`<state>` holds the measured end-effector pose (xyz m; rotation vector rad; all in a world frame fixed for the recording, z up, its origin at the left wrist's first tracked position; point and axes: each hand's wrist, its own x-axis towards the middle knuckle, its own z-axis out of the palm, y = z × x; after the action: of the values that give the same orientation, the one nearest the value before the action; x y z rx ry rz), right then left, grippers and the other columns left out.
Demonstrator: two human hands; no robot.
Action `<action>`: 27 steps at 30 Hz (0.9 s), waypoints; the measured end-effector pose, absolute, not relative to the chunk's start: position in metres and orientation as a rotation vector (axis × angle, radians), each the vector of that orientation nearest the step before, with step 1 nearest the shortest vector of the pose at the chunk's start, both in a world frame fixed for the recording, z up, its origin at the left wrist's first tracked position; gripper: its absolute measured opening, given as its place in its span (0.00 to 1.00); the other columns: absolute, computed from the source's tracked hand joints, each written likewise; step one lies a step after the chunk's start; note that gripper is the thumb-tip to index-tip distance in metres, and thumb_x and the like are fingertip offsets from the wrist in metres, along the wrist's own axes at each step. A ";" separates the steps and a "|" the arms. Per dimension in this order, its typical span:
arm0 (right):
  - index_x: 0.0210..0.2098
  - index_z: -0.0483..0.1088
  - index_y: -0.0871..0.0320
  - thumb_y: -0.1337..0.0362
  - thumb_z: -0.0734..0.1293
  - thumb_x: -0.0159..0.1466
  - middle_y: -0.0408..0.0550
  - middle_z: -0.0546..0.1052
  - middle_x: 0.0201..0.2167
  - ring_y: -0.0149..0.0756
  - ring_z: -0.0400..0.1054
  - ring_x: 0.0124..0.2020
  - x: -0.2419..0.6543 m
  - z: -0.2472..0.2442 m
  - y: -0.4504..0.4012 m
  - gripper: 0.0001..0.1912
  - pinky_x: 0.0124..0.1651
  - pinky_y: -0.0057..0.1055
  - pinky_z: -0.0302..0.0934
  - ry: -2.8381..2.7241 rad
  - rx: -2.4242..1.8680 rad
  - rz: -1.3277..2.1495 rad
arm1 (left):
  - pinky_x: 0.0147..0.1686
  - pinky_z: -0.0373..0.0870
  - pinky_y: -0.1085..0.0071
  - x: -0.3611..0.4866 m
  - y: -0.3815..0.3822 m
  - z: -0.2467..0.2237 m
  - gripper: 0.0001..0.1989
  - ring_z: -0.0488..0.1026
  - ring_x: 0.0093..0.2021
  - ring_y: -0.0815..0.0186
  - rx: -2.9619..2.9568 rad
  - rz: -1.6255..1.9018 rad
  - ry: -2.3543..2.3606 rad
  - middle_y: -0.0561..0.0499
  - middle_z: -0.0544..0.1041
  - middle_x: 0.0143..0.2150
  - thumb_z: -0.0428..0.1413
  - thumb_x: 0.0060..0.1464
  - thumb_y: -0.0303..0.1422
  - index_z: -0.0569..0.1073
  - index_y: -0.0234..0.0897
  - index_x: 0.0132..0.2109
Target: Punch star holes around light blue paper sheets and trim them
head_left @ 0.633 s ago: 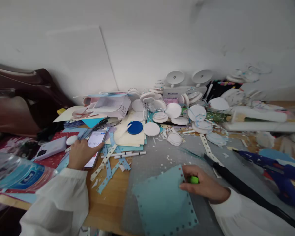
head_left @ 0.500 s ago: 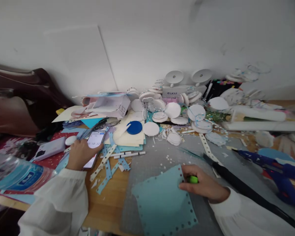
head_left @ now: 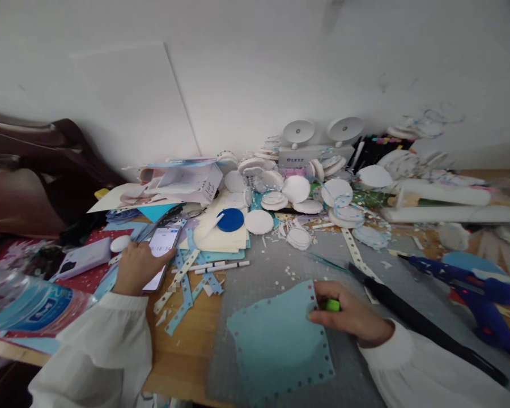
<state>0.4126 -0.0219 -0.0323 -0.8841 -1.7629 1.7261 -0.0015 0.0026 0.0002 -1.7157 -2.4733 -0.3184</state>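
Observation:
My left hand [head_left: 136,267] is closed across a phone [head_left: 160,249] that lies face up with timer digits on its lit screen; the thumb lies over its right side. My right hand [head_left: 344,311] pinches the right edge of a light-blue sheet of paper [head_left: 276,340]. Small shaped holes run along the sheet's edges. A small bright green object [head_left: 332,305] sits within the same hand, mostly hidden by the fingers; its kind is unclear. Beneath the sheet lies a grey cutting mat [head_left: 255,283].
Punched paper strips [head_left: 186,292] and two pens [head_left: 222,266] lie between my hands. A water bottle [head_left: 34,303] lies at left. Black-handled tweezers [head_left: 391,300] and a blue glue gun [head_left: 467,283] are at right. White discs [head_left: 296,188] crowd the back.
The light-blue sheet has tilted slightly, its lower right corner shifting up and left. My hands keep their holds. The whole view has shifted a little.

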 end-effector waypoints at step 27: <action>0.46 0.61 0.52 0.52 0.67 0.60 0.48 0.71 0.33 0.30 0.62 0.23 0.415 0.018 -0.036 0.18 0.19 0.25 0.55 -1.213 -0.801 1.794 | 0.31 0.69 0.73 0.138 -0.047 0.049 0.11 0.73 0.33 0.65 -3.502 -1.574 -2.596 0.48 0.77 0.36 0.57 0.53 0.35 0.73 0.34 0.42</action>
<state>0.4147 -0.0363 0.0183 -0.8010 -1.2129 1.7941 0.1378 -0.0467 0.0488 -3.5017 -2.5959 -1.5743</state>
